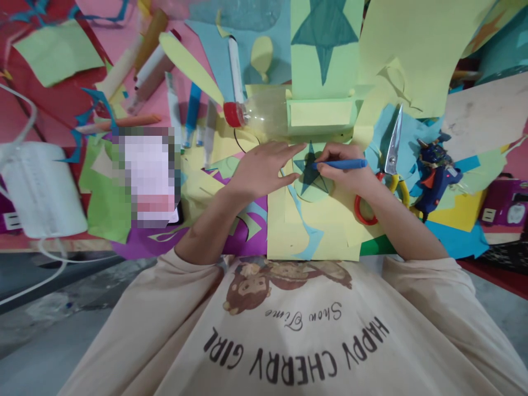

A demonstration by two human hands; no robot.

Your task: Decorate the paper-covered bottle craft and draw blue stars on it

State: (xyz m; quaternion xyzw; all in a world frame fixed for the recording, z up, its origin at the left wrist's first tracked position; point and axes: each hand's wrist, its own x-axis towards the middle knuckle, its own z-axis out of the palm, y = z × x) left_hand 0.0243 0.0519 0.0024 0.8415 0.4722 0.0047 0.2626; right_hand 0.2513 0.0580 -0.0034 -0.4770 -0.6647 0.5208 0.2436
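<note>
A blue marker (345,164) is gripped in my right hand (340,165), its tip on a dark green star (307,175) drawn on a light green paper piece (303,191). Part of the star looks filled in and part shows bare outline. My left hand (262,169) lies with fingers spread at the left edge of that piece. Underneath is a pale yellow sheet (330,236) with a thin blue paper scrap (313,239) on it. Beyond my hands lies a clear plastic bottle (266,114) with a red cap (234,114). A larger green star (325,38) is on paper behind it.
Scissors (394,146) with red and yellow handles lie beside my right forearm, near a blue glue gun (439,187). Several markers (192,113) lie at the left, by a blurred-out phone (150,176) and a white device with a cable (43,187). Coloured paper scraps cover the table.
</note>
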